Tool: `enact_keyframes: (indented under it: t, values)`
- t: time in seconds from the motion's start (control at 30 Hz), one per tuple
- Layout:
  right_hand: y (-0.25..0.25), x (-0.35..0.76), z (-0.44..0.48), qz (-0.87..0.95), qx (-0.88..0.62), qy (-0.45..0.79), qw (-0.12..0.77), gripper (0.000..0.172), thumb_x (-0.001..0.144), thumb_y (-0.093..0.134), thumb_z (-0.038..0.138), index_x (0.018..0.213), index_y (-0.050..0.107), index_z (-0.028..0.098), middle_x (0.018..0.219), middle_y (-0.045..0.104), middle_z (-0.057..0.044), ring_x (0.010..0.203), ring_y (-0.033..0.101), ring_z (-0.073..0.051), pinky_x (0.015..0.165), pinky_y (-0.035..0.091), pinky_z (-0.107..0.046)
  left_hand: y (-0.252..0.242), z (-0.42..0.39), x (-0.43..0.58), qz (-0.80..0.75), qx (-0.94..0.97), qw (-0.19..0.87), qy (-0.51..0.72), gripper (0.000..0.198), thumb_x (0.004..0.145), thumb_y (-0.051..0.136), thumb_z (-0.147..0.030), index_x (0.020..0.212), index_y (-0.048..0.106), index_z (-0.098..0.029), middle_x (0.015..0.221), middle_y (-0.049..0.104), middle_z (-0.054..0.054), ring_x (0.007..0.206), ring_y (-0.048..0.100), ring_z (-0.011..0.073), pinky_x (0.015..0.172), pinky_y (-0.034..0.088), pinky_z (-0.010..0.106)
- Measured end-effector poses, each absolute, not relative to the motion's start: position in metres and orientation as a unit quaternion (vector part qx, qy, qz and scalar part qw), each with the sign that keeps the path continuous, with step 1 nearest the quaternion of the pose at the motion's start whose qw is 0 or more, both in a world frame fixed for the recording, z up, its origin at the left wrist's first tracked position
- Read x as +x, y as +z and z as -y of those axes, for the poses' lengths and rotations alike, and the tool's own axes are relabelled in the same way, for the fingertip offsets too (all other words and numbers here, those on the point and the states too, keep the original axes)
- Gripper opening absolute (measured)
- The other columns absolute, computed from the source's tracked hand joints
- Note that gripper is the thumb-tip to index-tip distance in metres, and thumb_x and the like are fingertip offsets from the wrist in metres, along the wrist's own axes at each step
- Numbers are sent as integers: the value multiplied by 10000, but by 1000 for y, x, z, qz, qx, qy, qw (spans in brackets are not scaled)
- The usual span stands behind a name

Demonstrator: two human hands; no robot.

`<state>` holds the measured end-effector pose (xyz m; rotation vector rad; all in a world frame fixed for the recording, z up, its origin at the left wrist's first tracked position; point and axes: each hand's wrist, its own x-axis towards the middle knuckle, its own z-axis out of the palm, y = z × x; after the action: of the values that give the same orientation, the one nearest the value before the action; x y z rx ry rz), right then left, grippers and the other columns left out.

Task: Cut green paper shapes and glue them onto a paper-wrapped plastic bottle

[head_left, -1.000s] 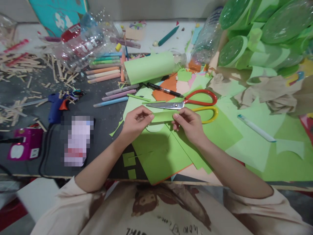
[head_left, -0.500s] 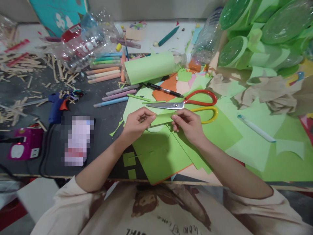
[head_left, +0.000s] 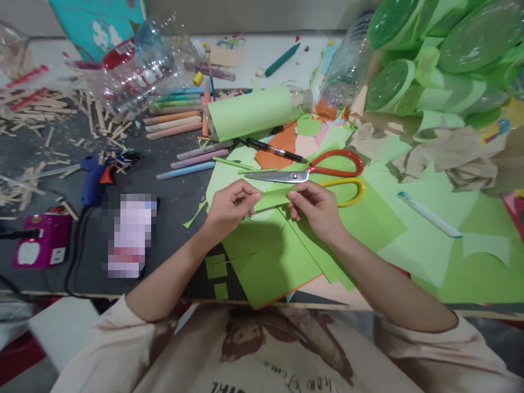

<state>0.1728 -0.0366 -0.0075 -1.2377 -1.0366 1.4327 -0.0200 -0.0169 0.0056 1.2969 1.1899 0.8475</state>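
A small strip of light green paper (head_left: 273,197) is held between both hands above the green sheets. My left hand (head_left: 229,207) pinches its left end with thumb and forefinger. My right hand (head_left: 317,210) pinches the right end the same way. Just beyond the strip lie scissors (head_left: 305,174) with one red and one yellow handle, blades pointing left. Larger green paper sheets (head_left: 270,256) lie under my hands, reaching to the table's near edge.
A bottle wrapped in green paper (head_left: 254,112) lies behind, with chalk sticks (head_left: 176,117) and a black pen (head_left: 274,150) near it. A blue glue gun (head_left: 96,172), a pink box (head_left: 39,245) and scattered wooden sticks sit at left. Green plastic shapes (head_left: 434,60) pile up at right.
The strip has tilted slightly, its left end now lower, and both hands have shifted by a small amount. Nothing else has moved.
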Motion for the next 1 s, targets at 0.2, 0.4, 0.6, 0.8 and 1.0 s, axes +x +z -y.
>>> enact_keyframes:
  t: [0.2, 0.4, 0.6, 0.8, 1.0]
  values:
    - [-7, 175, 37, 423, -499, 596, 466, 463, 672, 820, 611, 691, 581, 215, 523, 575, 66, 418, 533, -75, 403, 452, -204, 5, 18, -19, -502, 535, 568, 372, 354, 736, 768, -487, 696, 570, -196, 482, 508, -72, 415, 488, 70, 452, 444, 201]
    - [-7, 175, 38, 440, -492, 605, 446, 479, 698, 797, 618, 696, 532, 220, 553, 578, 53, 455, 538, -86, 447, 459, -225, 3, 19, -18, -504, 526, 573, 376, 340, 746, 752, -474, 726, 556, -197, 494, 531, -69, 419, 497, 69, 465, 447, 197]
    - [-9, 173, 38, 410, -493, 585, 497, 492, 672, 806, 634, 715, 520, 235, 532, 557, 73, 420, 504, -83, 406, 413, -213, 2, 21, -19, -469, 528, 653, 275, 282, 737, 751, -379, 742, 525, -210, 567, 575, -64, 540, 629, 114, 561, 501, 220]
    - [-9, 176, 44, 504, -441, 606, 430, 395, 799, 725, 587, 732, 564, 233, 483, 500, 80, 405, 448, -96, 416, 375, -249, 13, 25, -7, -363, 425, 806, 197, 314, 724, 781, -448, 811, 598, -208, 661, 716, 19, 635, 700, 189, 653, 563, 301]
    - [-1, 173, 45, 545, -461, 576, 399, 365, 808, 722, 524, 683, 539, 234, 451, 473, 92, 368, 454, -94, 395, 329, -240, 21, 30, 6, -376, 466, 784, 165, 338, 869, 530, -281, 574, 670, -193, 604, 704, 71, 609, 645, 213, 691, 548, 353]
